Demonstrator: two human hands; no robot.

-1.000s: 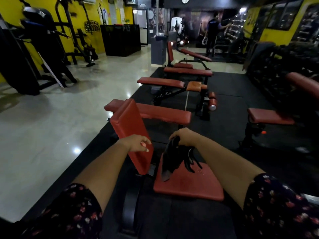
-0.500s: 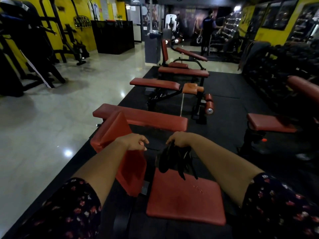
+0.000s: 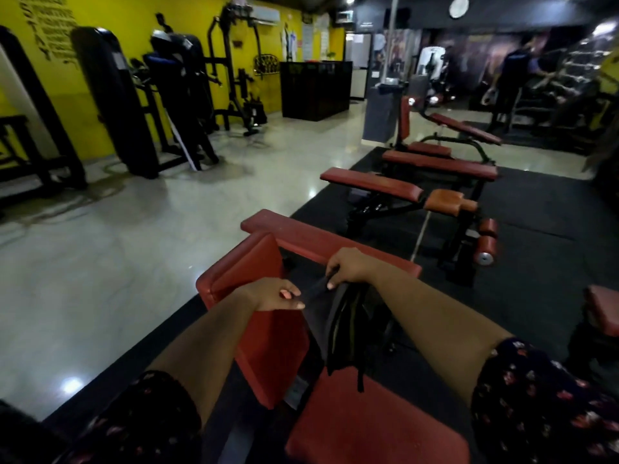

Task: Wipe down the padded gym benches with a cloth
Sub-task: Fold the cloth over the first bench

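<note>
The dark cloth [image 3: 345,329] was held up between both hands above the near bench. The left hand [image 3: 273,294] pinched one end in its fingers [image 3: 294,304]. The right hand [image 3: 351,267] was clenched around the bunched part, and the rest hung down towards the red seat pad [image 3: 375,430], beside the tilted backrest [image 3: 248,272].

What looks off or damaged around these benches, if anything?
Nothing looks spilled or broken. One oddity: the small seat pad is paler orange than the red long pad beside it, possibly faded or replaced. The near back pad stands tilted, which looks like an adjustment setting, not damage.
</note>
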